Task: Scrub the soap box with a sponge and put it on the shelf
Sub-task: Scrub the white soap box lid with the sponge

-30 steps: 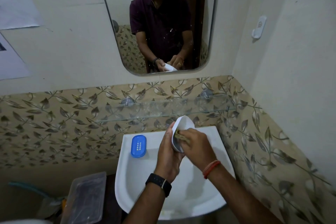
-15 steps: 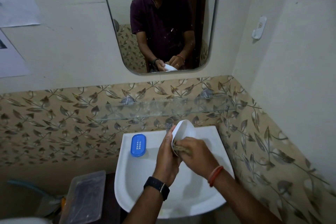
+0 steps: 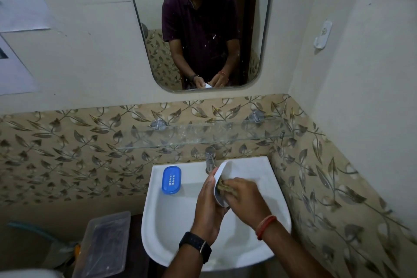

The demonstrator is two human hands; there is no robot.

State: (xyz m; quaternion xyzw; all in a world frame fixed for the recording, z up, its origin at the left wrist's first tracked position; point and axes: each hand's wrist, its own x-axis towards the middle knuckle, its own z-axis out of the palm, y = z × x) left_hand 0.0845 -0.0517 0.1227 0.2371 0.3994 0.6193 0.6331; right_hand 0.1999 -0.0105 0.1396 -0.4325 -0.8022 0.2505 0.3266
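**Sink ledge and glass shelf**

White wall-mounted sink (image 3: 277, 189) in the corner, with a blue perforated soap tray (image 3: 171, 179) sitting flat on the back-left ledge, just left of the chrome tap (image 3: 210, 159). Clear glass shelf (image 3: 203, 136) right above on two metal brackets, nothing discernible on it besides smudges.

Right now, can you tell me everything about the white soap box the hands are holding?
The white soap box is a smooth oval shell that looks like plastic, hollow side facing right. It is tilted up on edge above the sink, just in front of the tap. The left hand grips its back, and the right hand presses a greenish sponge into its hollow. Its lower part is hidden between the hands.
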